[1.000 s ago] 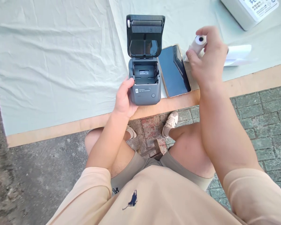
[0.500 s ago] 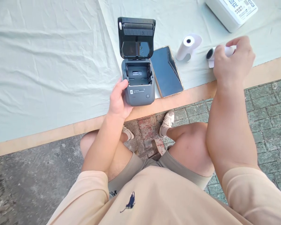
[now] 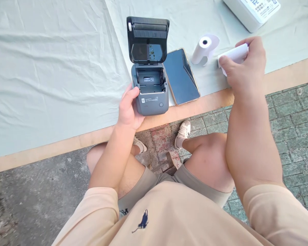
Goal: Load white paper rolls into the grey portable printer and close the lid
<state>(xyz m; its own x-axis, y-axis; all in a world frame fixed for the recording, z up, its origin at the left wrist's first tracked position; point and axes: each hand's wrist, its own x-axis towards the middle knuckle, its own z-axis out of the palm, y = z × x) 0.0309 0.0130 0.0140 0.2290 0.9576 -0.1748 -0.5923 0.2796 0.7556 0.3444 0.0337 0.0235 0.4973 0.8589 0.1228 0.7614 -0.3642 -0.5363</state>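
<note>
My left hand (image 3: 129, 107) grips the lower left side of a dark grey label printer (image 3: 154, 104), thumb on its front left edge. The printer's black lid (image 3: 148, 30) stands raised, and its paper bay (image 3: 150, 79) holds no roll. Over to the right, my right hand (image 3: 247, 66) has a white paper roll (image 3: 233, 54) between thumb and fingers, lying sideways, with a loose flap of paper under its left end. Another white paper roll (image 3: 200, 53) stands upright to the left of that hand, its tail curling out to the right.
A smartphone (image 3: 183, 78) with a dark screen lies just right of the printer. At the back right is a white box (image 3: 248, 15) with printed labels. Pale cloth (image 3: 53, 75) covers the table, whose bare wooden front edge (image 3: 74, 143) runs above my knees.
My right hand has turned the paper roll and shifted it slightly left; its dark end no longer shows. The printer stays in my left hand, nearly unmoved.
</note>
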